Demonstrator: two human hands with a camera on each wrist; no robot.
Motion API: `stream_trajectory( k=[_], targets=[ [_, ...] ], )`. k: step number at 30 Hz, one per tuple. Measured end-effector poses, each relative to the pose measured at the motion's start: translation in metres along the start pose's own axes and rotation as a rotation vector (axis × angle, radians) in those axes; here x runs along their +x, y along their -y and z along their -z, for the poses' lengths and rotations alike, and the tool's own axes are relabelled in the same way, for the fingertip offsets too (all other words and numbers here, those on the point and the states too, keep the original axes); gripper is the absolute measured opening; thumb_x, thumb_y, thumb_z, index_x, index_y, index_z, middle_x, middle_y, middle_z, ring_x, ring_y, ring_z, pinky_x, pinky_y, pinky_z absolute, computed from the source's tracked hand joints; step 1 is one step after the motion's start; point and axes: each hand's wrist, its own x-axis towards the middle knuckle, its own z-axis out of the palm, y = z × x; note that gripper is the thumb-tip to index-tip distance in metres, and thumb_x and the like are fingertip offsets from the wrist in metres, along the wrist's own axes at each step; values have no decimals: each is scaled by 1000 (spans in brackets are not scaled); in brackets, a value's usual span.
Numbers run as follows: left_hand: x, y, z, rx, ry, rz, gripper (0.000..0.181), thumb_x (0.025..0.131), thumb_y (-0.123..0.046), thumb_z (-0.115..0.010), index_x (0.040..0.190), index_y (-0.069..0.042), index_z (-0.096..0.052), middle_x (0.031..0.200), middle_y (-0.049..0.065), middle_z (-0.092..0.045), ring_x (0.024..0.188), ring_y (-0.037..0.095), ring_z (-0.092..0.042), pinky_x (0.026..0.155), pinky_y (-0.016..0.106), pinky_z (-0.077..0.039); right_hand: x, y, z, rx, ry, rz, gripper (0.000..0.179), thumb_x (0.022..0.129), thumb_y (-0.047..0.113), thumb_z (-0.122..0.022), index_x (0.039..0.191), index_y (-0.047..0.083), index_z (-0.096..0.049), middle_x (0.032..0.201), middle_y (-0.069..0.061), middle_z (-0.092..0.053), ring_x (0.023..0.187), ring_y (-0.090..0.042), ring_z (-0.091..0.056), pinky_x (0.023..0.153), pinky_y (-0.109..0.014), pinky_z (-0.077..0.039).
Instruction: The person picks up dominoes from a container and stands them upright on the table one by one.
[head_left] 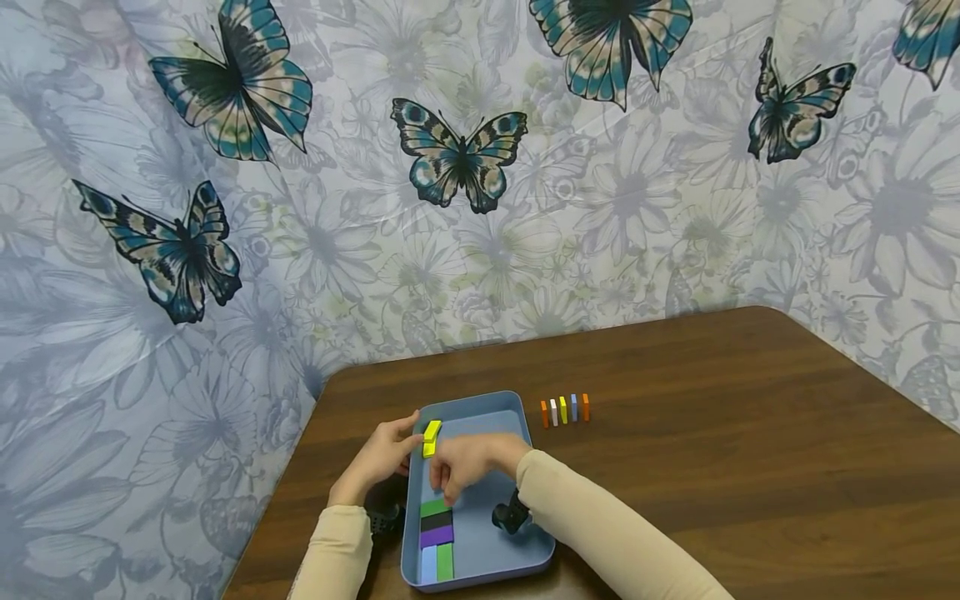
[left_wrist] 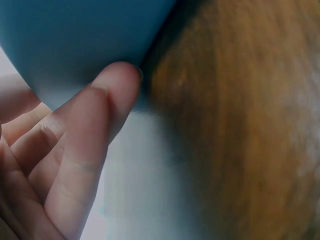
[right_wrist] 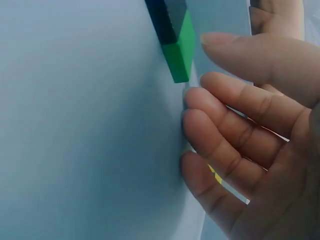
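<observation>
A blue-grey tray (head_left: 480, 573) lies on the table, and my left hand (head_left: 378, 458) grips its left wall. In the left wrist view the thumb (left_wrist: 120, 90) presses against the wall's outer side. Over the inside of the tray is my right hand (head_left: 468, 462), fingers loosely bent and nothing between them. Its fingertips (right_wrist: 195, 100) are beside a green block (right_wrist: 179, 62) that touches a black block (head_left: 436, 522). Below that lie a purple block (head_left: 437, 537), a light blue block (head_left: 428, 565) and another green block (head_left: 445, 562). Two yellow blocks (head_left: 431, 433) sit by the upper left wall.
Right of the tray, several narrow blocks stand in a row: orange (head_left: 544, 414), white (head_left: 553, 412), yellow (head_left: 563, 410), blue (head_left: 574, 407) and another orange one (head_left: 586, 407). The brown wooden table (head_left: 712, 433) ends at a butterfly-patterned cloth (head_left: 637, 250).
</observation>
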Motion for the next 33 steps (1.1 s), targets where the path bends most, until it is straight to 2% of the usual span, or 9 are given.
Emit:
stream_trajectory(
  k=[6,15,23,29,33],
  targets=[
    [-1,1,0,0,5,-4,58,103,-16,-55,156,-4,-33,82,12,-66,64,18,-63,64,38,-60,1,-1,-4,-12,-12,-12,12,85,10,-79,91,14,-70,77,10,-62,68,-3,-52,63,-18,-46],
    [0,-1,0,-7,-1,13,58,103,-17,-56,156,-5,-34,65,4,-51,61,18,-60,63,37,-60,1,1,-7,-29,-27,-20,12,85,9,-79,92,12,-70,77,10,-61,67,-2,-51,63,-17,-46],
    [0,0,-1,0,-2,18,58,103,-15,-55,156,-6,-34,66,4,-51,61,19,-60,64,36,-60,2,0,-10,-49,-37,-34,11,85,9,-78,91,13,-70,75,11,-59,66,-3,-50,61,-18,-45],
    [-1,2,0,6,-5,15,58,103,-16,-55,156,-5,-33,75,8,-60,64,19,-62,64,36,-60,3,0,-10,-66,-43,-28,14,83,12,-81,90,13,-70,74,11,-59,66,-3,-50,61,-18,-44],
    [0,2,-1,-1,-1,11,59,103,-17,-56,156,-5,-34,70,5,-56,62,18,-61,64,35,-60,2,1,-10,-50,-43,-26,14,83,11,-81,91,11,-70,73,9,-58,65,-3,-48,60,-18,-43]
  ],
)
